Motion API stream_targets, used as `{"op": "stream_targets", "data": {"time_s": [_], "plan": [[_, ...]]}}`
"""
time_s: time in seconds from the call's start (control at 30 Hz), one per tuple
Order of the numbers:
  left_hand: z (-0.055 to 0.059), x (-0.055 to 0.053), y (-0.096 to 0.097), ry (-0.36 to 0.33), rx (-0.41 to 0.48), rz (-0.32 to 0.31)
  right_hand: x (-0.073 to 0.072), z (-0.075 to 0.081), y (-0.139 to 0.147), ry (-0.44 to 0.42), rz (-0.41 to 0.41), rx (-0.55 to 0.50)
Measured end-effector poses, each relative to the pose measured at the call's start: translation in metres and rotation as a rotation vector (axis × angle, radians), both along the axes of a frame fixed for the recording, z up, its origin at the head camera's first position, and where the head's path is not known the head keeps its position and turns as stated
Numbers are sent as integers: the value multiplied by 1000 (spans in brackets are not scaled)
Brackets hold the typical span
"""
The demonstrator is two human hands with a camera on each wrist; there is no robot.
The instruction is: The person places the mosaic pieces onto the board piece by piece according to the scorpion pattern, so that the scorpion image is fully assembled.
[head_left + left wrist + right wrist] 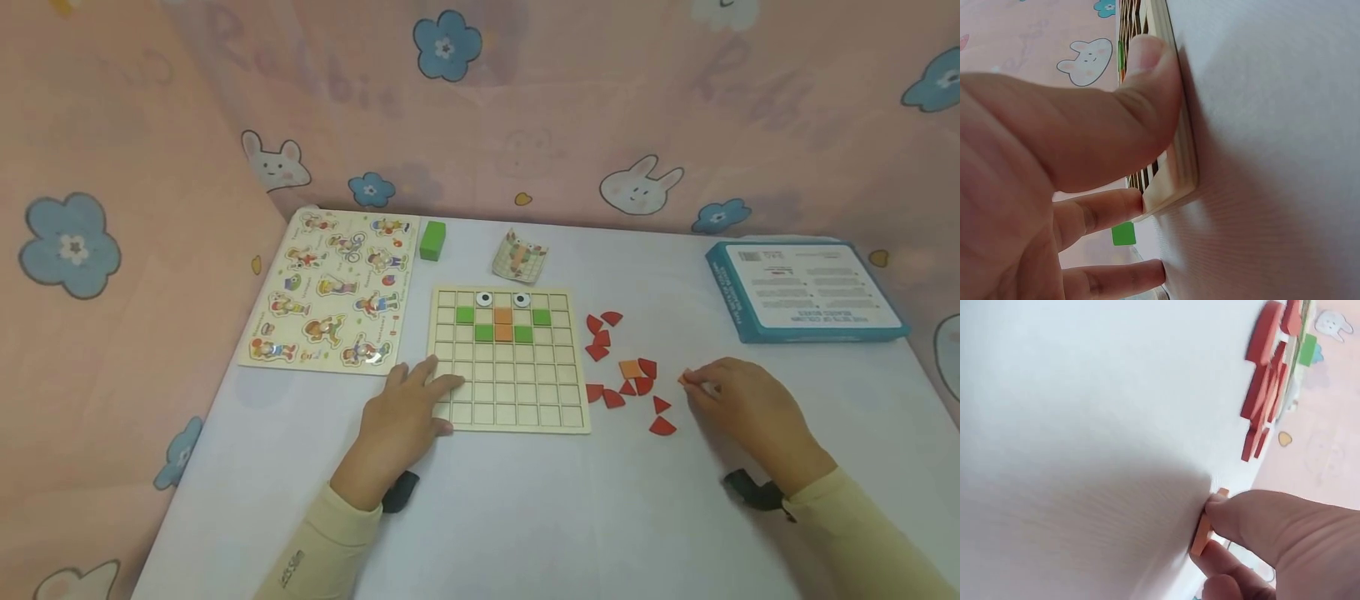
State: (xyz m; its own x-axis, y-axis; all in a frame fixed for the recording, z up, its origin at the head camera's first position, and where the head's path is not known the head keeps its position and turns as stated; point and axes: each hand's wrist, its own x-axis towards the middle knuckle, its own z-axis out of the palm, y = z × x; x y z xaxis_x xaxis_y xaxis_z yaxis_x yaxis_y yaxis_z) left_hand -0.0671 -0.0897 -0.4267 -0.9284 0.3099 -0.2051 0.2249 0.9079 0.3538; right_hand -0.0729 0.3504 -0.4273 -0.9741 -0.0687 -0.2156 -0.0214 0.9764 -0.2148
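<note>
My left hand (399, 417) rests at the near left corner of a wooden grid board (506, 415), fingers spread and thumb on the near edge (1175, 169). Two eye discs (521, 300), several green squares (541, 317) and two orange squares (503, 325) sit in its upper cells. Right of the board, my right hand (750, 408) pinches an orange tile (1203, 534) between thumb and finger, close to the tabletop. Several red quarter-circle and triangular tiles (662, 427) lie between that hand and the board, with one loose orange square (629, 369) among them.
A wooden picture puzzle (330, 292) lies left of the board. Behind stand a green block (432, 241) and a small pattern card (520, 257) with a curled edge. At the back right is a blue and white box (810, 292). Patterned pink cloth (480, 125) hangs behind the table.
</note>
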Motion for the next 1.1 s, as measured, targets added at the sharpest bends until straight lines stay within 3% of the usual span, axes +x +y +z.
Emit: {"op": "stream_targets", "data": {"time_s": [0.3, 0.47, 0.57, 0.73, 0.83, 0.97, 1.1], "plan": [[-1, 0, -1, 1, 2, 9, -18, 8, -6, -45, -29, -44], [-2, -1, -2, 4, 1, 7, -37, 16, -51, -31, 13, -94], [-2, -1, -2, 6, 4, 4, -44, 19, -96, 20, 118, -135], [-3, -2, -3, 17, 5, -5, -55, 17, -164, 194, 456, -149], [-4, -1, -3, 16, 0, -5, -62, 13, -188, 280, 599, -100], [-4, -2, -3, 7, 3, -3, -67, 7, -203, 323, 667, -17], [-3, -2, -3, 5, 0, -3, -67, 4, -207, 305, 660, 51]]}}
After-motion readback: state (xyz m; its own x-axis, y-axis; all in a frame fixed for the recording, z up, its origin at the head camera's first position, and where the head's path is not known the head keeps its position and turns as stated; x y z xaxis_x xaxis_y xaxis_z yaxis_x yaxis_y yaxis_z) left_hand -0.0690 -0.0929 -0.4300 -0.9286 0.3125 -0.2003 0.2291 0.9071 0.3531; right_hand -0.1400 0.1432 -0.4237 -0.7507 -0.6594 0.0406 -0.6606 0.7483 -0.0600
